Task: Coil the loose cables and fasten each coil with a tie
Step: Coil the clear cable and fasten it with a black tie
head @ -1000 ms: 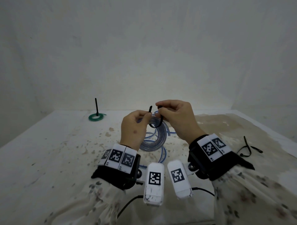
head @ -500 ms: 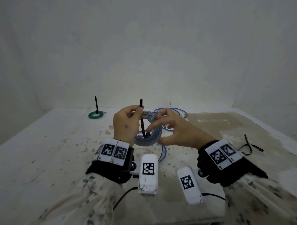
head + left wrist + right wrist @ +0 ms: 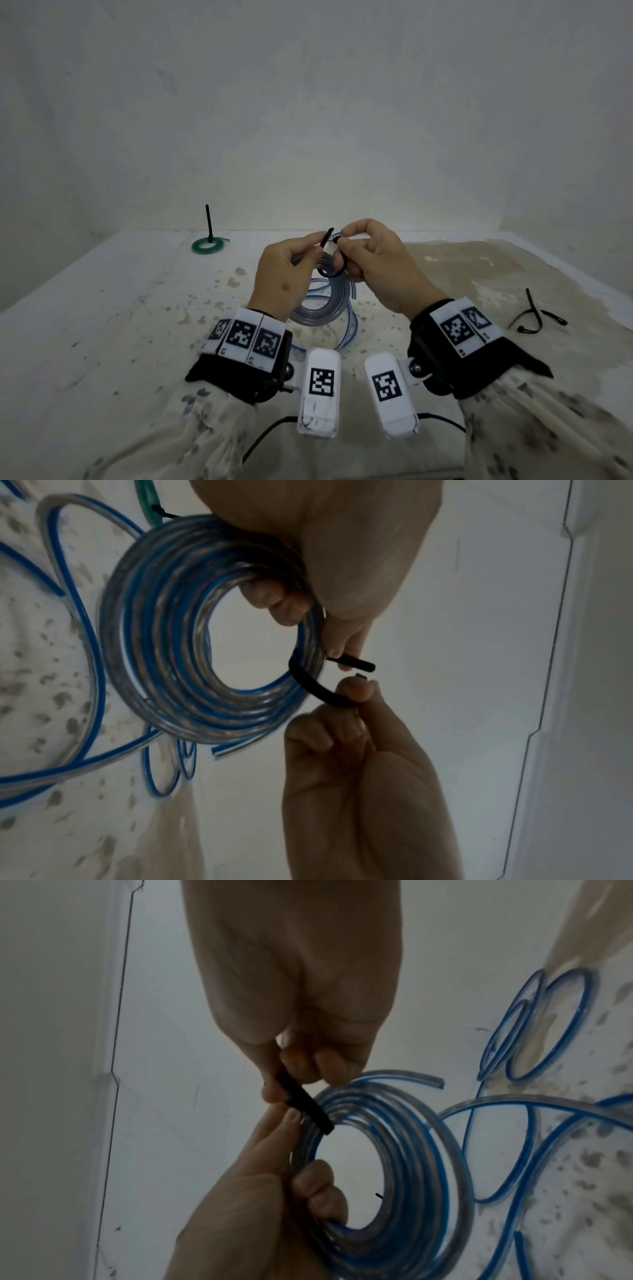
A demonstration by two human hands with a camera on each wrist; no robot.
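Observation:
My left hand (image 3: 313, 250) holds a coil of clear cable with a blue stripe (image 3: 318, 308) upright above the table, fingers curled through its top. Its thumb and forefinger also pinch the tail of a black tie (image 3: 330, 272), which loops under the coil's strands. My right hand (image 3: 342, 241) pinches the tie's other end just beside that tail; the two ends are close but apart. In the left wrist view the tie (image 3: 308, 681) curves round the coil (image 3: 154, 642) between both hands. The right wrist view shows the tie (image 3: 303, 1107) crossing the coil (image 3: 411, 1150).
Loose loops of the same blue cable (image 3: 349, 329) trail on the stained white table (image 3: 120, 325) under the hands. A green coil (image 3: 207, 245) with a tie standing up lies at the far left. Spare black ties (image 3: 534, 315) lie at the right. Walls close off the back.
My right hand, spread apart from the tie half a second ago, now pinches its free end and has brought it up next to the tail held by my left hand.

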